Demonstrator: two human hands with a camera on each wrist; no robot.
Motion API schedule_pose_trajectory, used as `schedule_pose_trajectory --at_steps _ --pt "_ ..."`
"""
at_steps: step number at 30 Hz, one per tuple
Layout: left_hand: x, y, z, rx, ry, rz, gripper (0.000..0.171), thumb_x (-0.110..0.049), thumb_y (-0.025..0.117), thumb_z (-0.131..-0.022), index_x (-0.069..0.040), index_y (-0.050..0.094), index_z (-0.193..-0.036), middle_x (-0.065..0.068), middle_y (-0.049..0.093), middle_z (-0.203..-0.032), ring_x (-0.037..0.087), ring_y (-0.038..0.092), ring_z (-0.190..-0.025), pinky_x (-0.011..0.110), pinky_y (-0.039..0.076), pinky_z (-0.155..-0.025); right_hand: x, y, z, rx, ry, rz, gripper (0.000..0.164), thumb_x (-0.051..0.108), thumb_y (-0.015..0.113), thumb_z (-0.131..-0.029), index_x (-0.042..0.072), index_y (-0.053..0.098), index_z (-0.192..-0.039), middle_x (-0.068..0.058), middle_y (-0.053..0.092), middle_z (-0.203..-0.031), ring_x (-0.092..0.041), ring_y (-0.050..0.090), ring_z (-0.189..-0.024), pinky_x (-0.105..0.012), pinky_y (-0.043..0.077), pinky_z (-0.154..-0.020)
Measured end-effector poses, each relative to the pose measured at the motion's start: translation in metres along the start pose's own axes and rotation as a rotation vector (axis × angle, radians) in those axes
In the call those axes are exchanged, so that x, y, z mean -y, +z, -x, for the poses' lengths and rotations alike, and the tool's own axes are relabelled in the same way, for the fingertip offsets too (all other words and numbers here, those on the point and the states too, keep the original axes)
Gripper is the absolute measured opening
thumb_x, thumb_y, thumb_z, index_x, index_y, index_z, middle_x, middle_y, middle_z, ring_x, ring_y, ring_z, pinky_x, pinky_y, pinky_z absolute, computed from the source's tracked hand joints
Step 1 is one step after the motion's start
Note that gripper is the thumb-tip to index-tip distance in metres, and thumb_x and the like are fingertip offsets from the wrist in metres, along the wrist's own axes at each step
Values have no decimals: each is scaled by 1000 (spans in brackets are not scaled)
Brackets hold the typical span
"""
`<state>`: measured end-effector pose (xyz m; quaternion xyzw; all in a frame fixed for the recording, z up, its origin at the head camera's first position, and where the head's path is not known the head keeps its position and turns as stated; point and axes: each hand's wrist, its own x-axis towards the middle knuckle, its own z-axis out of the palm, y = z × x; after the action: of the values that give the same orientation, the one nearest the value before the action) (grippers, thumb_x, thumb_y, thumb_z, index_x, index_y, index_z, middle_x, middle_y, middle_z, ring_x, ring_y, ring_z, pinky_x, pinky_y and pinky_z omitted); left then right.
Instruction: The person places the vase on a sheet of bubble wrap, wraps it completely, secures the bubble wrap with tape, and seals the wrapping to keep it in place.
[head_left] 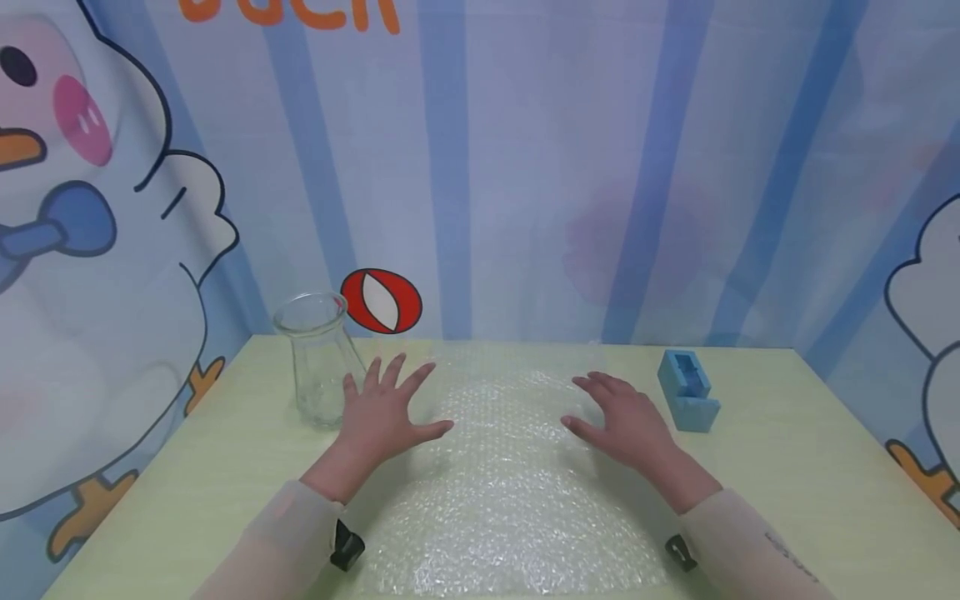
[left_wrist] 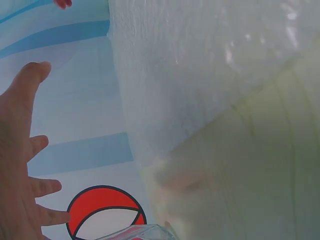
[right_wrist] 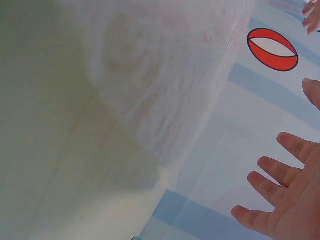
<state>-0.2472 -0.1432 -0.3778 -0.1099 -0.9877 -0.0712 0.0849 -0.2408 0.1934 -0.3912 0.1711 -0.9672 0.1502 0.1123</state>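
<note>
A sheet of bubble wrap [head_left: 510, 500] lies flat along the middle of the table, reaching from its front to its back edge. Over its left side my left hand [head_left: 381, 415] is held with fingers spread, holding nothing. Just behind that hand stands a clear glass jar [head_left: 311, 358], upright, its lower right part covered by the fingers. My right hand [head_left: 626, 421] hovers above the wrap's right side, fingers extended and empty. In the left wrist view the bubble wrap [left_wrist: 200, 65] shows beside the left hand [left_wrist: 17, 150]; the right wrist view shows the right hand [right_wrist: 295, 190] with fingers apart.
To the right of the right hand sits a light blue tape dispenser-like block [head_left: 688, 392] with a hollow top. The pale yellow table [head_left: 795, 467] ends at a striped blue cloth backdrop [head_left: 525, 167] printed with cartoon figures and a red ball.
</note>
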Motion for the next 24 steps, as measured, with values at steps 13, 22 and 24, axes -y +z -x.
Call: schedule_pose_trajectory --at_steps 13,22,24 --pt "9 -6 16 -40 -17 53 79 -58 70 -88 -20 47 -153 22 45 -157 47 44 -143 76 32 -113 7 1 4 20 -51 -2 61 42 65 -96 5 57 -143 -24 57 -146 -47 55 -134 -65 48 -103" --pt "16 -10 23 -91 -4 68 74 -53 72 -88 -17 52 -148 22 52 -151 44 52 -137 73 39 -109 6 2 6 14 -59 18 61 42 66 -95 7 57 -144 -23 58 -145 -46 56 -133 -64 49 -103" --pt "19 -11 24 -112 0 70 72 -52 72 -88 -15 54 -147 22 55 -149 43 54 -135 71 42 -107 5 3 6 16 -64 18 61 42 66 -95 7 56 -145 -23 58 -145 -45 56 -133 -64 49 -103"
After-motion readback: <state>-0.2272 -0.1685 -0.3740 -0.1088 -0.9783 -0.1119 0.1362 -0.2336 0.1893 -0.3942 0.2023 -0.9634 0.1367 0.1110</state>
